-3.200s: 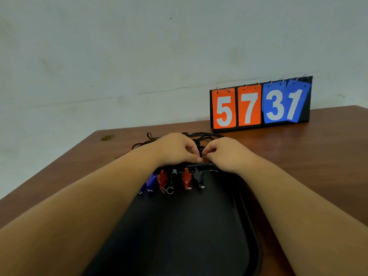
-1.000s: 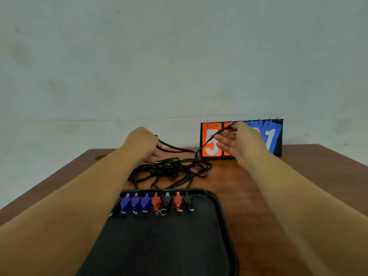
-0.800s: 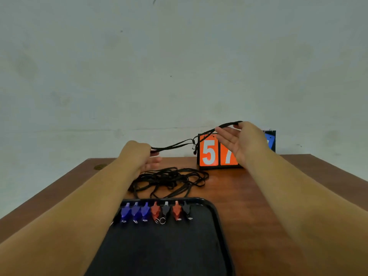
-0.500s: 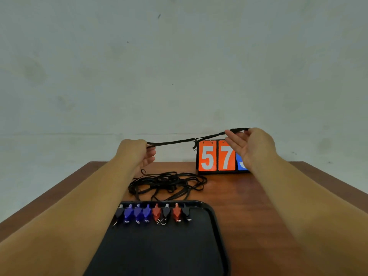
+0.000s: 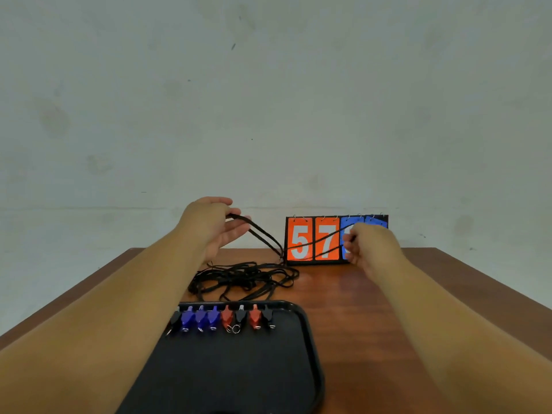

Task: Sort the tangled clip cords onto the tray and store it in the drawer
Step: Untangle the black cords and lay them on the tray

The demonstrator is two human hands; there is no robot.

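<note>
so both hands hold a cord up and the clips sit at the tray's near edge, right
No: the head view shows the clips at the far edge of the tray. The left hand and right hand do hold a cord up.

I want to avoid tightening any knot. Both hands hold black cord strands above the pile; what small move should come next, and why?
Probably raise both hands slowly. The left hand and right hand grip black cord strands that sag to a meeting point just above the tangled pile, so the cord seems caught there; a gentle lift may free it.
</note>
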